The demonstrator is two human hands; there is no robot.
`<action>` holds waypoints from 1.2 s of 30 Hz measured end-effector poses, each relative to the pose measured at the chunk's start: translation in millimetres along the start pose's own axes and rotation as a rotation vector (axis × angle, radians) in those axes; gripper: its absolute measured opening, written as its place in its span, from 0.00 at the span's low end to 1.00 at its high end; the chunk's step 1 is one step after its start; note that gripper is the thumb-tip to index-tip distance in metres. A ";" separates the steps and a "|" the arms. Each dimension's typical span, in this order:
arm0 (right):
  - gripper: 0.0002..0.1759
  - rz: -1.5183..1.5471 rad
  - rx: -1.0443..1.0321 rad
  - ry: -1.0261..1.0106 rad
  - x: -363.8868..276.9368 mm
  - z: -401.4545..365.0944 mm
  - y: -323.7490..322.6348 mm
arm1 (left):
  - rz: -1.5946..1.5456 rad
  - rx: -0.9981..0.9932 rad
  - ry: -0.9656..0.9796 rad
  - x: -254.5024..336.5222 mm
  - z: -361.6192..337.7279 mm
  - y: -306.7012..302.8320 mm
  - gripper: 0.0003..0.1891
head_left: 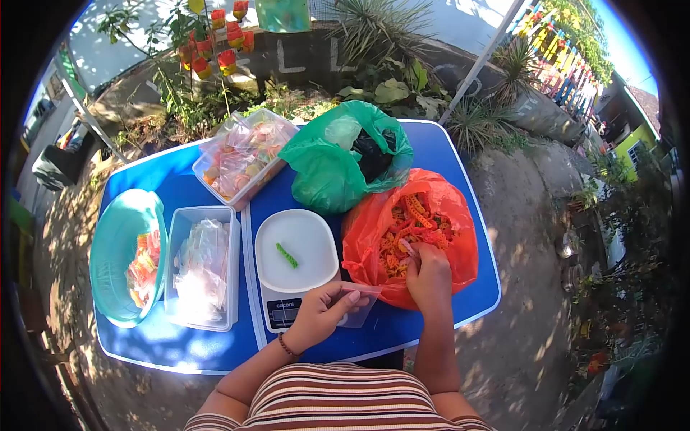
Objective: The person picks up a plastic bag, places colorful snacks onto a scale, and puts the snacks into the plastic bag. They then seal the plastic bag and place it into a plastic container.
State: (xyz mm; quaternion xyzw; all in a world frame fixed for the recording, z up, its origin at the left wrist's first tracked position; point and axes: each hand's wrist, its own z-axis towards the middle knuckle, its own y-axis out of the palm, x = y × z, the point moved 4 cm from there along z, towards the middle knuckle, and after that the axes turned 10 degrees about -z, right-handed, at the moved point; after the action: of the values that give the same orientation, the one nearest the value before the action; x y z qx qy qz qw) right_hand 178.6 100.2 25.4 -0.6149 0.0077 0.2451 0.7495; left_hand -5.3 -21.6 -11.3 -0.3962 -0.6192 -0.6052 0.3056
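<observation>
My left hand (321,313) pinches a small clear plastic bag (361,310) in front of a white kitchen scale (283,314). On the scale sits a white square tray (297,274) with one green curly piece (287,256) on it. My right hand (429,276) reaches into the red plastic bag (461,251), its fingers closed at the orange and red curly pieces (415,228). A small pale pinkish item shows at its fingertips, too small to name.
A green plastic bag (323,172) stands behind the tray. Left are a container of filled packets (248,151), a container of clear bags (201,269) and a teal basket (108,251) holding packets. All stand on a blue table (194,351).
</observation>
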 end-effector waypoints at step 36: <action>0.15 -0.240 -0.082 -0.248 -1.8 63.2 26.5 | -0.125 0.009 -0.076 8.6 -17.4 -13.5 0.14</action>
State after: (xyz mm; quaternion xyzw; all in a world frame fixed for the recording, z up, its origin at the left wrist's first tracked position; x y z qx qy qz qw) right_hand 148.8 161.3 17.1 -0.6066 -0.1685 0.2280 0.7428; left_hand -23.0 -37.2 -9.4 -0.3780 -0.6565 -0.6049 0.2453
